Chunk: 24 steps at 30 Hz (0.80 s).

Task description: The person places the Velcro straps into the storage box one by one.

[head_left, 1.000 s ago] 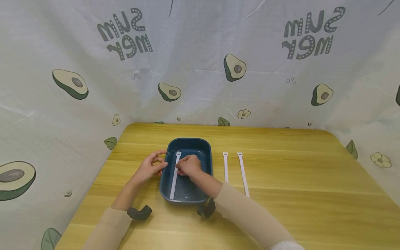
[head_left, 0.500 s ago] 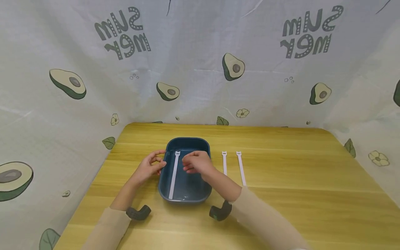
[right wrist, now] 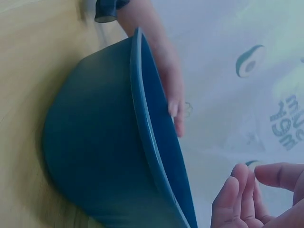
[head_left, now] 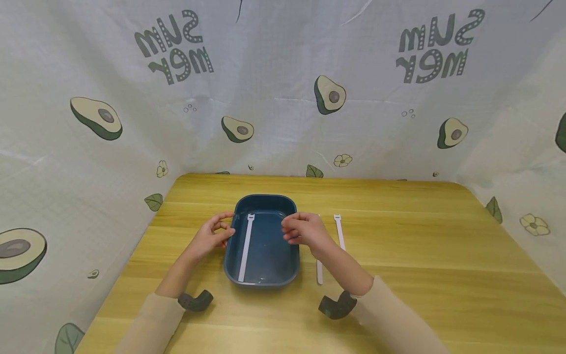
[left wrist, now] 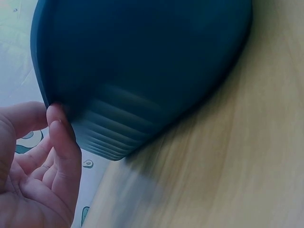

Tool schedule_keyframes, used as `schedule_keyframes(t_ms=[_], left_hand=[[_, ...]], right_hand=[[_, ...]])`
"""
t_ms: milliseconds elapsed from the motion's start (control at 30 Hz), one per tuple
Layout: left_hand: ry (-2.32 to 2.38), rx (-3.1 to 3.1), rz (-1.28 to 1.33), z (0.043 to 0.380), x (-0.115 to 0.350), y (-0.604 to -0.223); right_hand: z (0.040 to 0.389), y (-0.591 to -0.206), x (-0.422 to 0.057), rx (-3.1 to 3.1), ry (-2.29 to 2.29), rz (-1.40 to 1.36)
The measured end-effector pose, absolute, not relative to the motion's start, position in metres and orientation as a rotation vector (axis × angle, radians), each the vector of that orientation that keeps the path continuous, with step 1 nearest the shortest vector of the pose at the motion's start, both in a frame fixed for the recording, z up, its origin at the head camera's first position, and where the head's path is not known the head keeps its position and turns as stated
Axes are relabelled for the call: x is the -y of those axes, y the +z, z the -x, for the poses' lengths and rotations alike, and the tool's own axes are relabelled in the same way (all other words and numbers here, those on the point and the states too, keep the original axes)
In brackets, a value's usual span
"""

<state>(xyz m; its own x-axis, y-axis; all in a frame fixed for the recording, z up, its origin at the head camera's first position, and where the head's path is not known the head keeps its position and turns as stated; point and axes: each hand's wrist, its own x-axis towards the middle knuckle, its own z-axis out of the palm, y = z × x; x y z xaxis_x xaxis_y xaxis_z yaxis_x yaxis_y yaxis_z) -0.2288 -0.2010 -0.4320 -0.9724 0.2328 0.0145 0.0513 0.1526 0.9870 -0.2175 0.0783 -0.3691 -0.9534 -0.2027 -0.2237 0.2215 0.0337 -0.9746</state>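
Observation:
A deep dark-blue rectangular tray [head_left: 265, 284] stands on the table in the head view. Inside it, along the left side, lies a long white cable-tie strap [head_left: 246, 248] with a slotted head. My left hand [head_left: 212, 233] holds the tray's left rim between thumb and fingers; the left wrist view shows its fingertips [left wrist: 56, 113] at the edge. Over the tray's right rim hovers my right hand [head_left: 309, 233], fingers loosely bent with nothing between them. Beyond it lie two more white straps, a nearer strap [head_left: 320, 273] and a farther strap [head_left: 339, 231], both partly hidden by my right hand and forearm.
The wood-grain table [head_left: 420, 236] reaches well to the right of the tray. A pale curtain [head_left: 283, 98] with avocado prints hangs behind and at both sides. Dark wrist-worn devices, a left one [head_left: 196, 301] and a right one [head_left: 338, 306], jut from the sleeves.
My right hand has come away from the strap in the tray and moved right to the tray's right rim. That strap stays put, and my left hand keeps its place.

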Motion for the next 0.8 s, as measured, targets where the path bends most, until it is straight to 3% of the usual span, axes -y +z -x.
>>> schedule_keyframes(t_ms=[800], left_hand=[[1.931,-2.294,-0.285,0.228,0.201,-0.432]], right_hand=[[0.203,-0.386,-0.143,-2.114,-1.913,-0.073]])
